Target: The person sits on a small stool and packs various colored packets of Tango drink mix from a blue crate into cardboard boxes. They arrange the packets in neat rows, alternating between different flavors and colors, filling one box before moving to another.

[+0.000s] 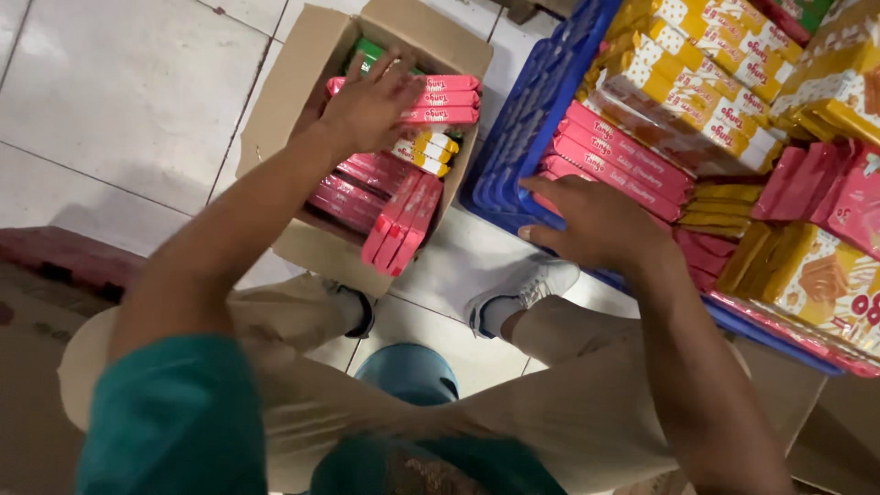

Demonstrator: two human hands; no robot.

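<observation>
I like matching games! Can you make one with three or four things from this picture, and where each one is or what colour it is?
Things:
1. left hand
2. right hand
3. crate
4. shoe

Places or colours:
A. blue
B. white, on the tiled floor
C. on the pink packs in the cardboard box
D. on the pink packs at the crate's edge

Pairs: 1-C, 2-D, 3-A, 4-B
</observation>
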